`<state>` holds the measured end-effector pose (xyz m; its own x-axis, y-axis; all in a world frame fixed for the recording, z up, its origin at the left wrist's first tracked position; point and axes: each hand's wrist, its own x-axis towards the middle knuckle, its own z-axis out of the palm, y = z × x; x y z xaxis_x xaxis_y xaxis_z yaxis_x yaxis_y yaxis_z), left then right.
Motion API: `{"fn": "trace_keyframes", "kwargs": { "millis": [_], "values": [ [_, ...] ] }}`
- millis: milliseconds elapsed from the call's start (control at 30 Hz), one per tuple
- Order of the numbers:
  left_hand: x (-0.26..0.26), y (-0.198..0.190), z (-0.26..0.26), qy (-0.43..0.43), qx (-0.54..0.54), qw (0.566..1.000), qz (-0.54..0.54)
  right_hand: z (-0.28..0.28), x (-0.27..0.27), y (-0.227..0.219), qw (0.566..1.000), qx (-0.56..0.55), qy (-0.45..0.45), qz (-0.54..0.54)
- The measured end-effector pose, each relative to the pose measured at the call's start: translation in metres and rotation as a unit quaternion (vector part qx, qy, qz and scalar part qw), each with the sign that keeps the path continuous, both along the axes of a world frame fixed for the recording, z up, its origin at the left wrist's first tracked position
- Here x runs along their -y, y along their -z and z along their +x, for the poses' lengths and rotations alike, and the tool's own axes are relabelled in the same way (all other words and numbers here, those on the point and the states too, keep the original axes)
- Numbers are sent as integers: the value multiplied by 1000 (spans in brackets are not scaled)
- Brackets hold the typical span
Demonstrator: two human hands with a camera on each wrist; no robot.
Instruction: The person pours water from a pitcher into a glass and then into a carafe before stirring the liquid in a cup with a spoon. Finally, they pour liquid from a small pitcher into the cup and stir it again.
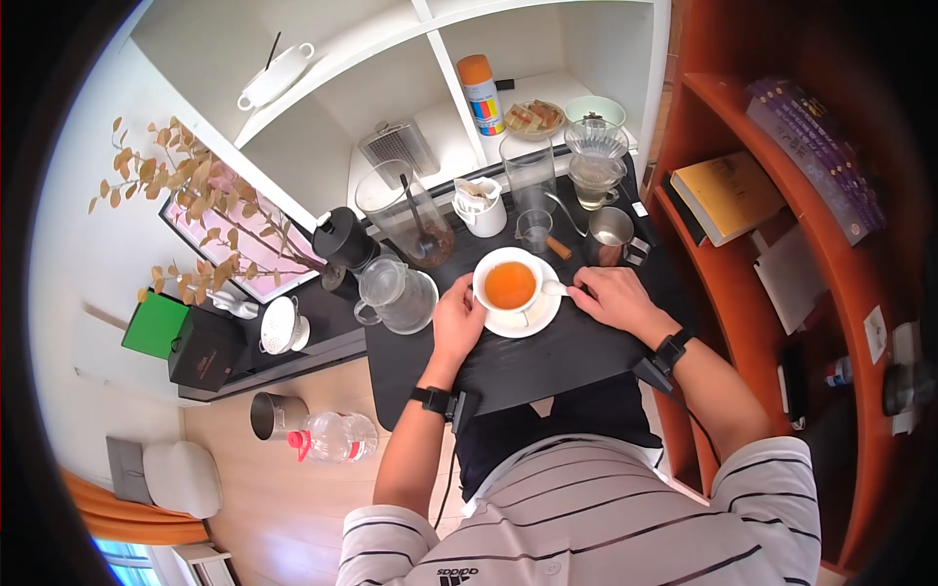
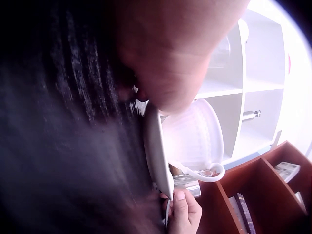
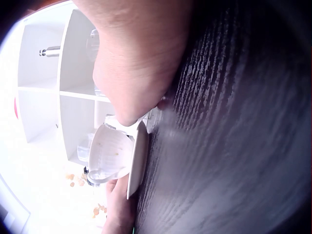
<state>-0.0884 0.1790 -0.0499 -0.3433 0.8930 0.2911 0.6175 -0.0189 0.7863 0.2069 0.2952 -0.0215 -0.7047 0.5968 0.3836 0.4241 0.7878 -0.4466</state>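
Observation:
A white cup [image 1: 508, 312] of amber tea [image 1: 510, 284] stands on a white saucer [image 1: 547, 312] on the black table. My left hand [image 1: 456, 318] grips the saucer's left rim, close against the cup. On the right side, my right hand [image 1: 616, 298] pinches the saucer's rim beside a white spoon [image 1: 555, 288]. Both hands stay low over the tabletop. From the side, the ribbed cup [image 2: 197, 134] shows its looped handle [image 2: 214, 174], which points toward my body. The left wrist view shows the right thumb on top of the rim; the spoon's bowl end is hidden.
Left of the cup are a glass pitcher [image 1: 391, 293] and a black grinder [image 1: 344, 239]. Behind stand a tall glass jar [image 1: 386, 200], a white canister [image 1: 483, 221] and a small glass cup with a wooden handle [image 1: 558, 249]. A steel pitcher [image 1: 611, 234] is near my right hand.

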Motion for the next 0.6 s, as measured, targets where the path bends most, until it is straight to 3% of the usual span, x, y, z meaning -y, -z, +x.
{"fn": "trace_keyframes", "kwargs": {
  "millis": [600],
  "values": [
    [2,-4,2,3,33,999,-39,0,-5,-4,1000,1,2,-17]
  ]
}}
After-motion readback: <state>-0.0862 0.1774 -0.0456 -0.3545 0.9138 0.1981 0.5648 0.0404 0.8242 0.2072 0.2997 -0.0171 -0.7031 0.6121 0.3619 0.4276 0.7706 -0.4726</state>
